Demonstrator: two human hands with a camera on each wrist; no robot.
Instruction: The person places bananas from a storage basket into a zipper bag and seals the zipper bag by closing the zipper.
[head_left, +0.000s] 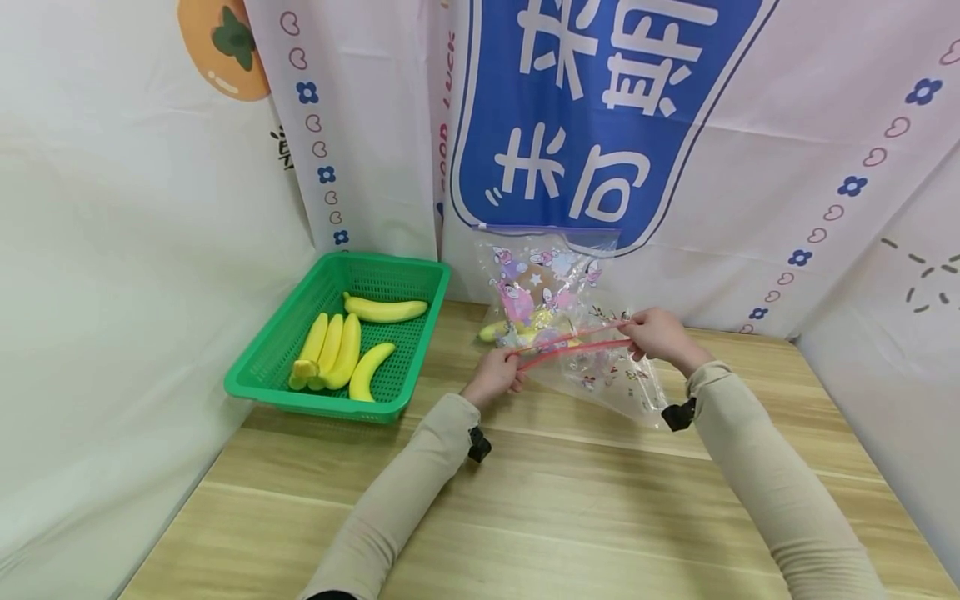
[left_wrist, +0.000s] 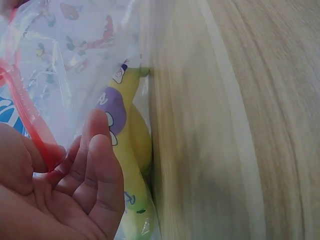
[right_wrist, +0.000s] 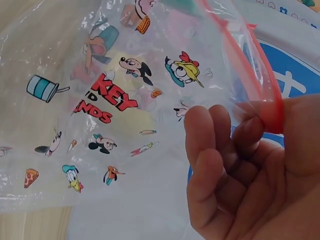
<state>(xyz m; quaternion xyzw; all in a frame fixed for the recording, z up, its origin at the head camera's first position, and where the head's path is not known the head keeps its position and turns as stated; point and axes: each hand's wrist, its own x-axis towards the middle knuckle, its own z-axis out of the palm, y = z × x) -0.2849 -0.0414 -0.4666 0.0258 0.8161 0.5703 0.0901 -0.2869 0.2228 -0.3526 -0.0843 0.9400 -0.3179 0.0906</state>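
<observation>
A clear zip bag (head_left: 633,387) with red sealing strips and cartoon prints hangs between both hands. My left hand (head_left: 493,377) pinches the left end of its mouth, the red strip (left_wrist: 35,122) caught at the thumb. At the opposite end, my right hand (head_left: 658,337) grips the other corner, and the two strips stand slightly apart between the hands. Behind it, a second clear zip bag (head_left: 517,258) with a purple strip leans on the wall with bananas (head_left: 491,332) in its bottom. Those bananas show close to my left fingers in the left wrist view.
A green plastic basket (head_left: 396,407) stands on the left of the wooden table (head_left: 555,517), holding several loose bananas (head_left: 386,311). White printed cloth (head_left: 375,167) covers the walls behind and at both sides, right up to the table's back edge.
</observation>
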